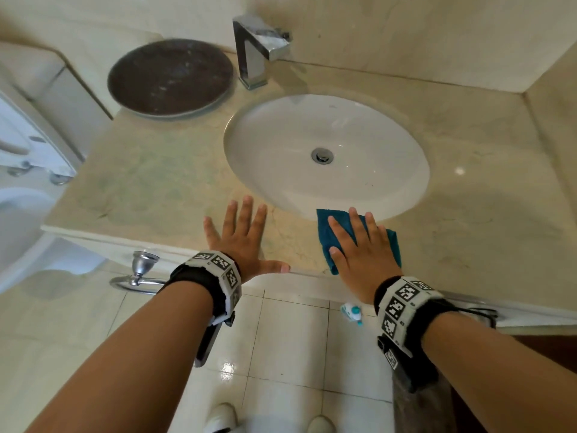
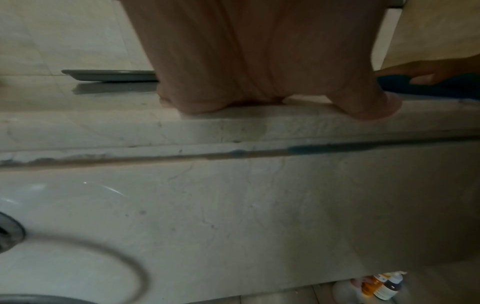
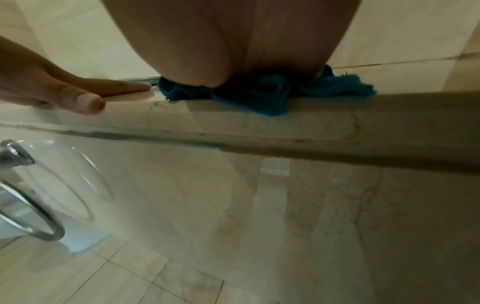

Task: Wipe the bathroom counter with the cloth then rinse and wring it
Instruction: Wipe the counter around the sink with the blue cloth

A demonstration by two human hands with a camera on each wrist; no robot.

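Note:
A teal cloth (image 1: pixel 326 232) lies folded on the beige marble counter (image 1: pixel 156 189), at its front edge just below the white oval sink (image 1: pixel 324 151). My right hand (image 1: pixel 362 245) lies flat on the cloth with straight, spread fingers, pressing it onto the counter. One corner of the cloth (image 3: pixel 270 102) hangs over the counter's front edge in the right wrist view. My left hand (image 1: pixel 246 235) rests flat on the bare counter to the left of the cloth, fingers spread, thumb along the edge. The cloth (image 2: pixel 436 88) shows beside that thumb in the left wrist view.
A chrome faucet (image 1: pixel 259 48) stands behind the sink. A dark round dish (image 1: pixel 170 76) sits at the back left of the counter. A chrome towel ring (image 1: pixel 137 276) hangs below the counter's front. A small tube (image 1: pixel 352 314) lies on the tiled floor. A toilet (image 1: pixel 18 214) is at left.

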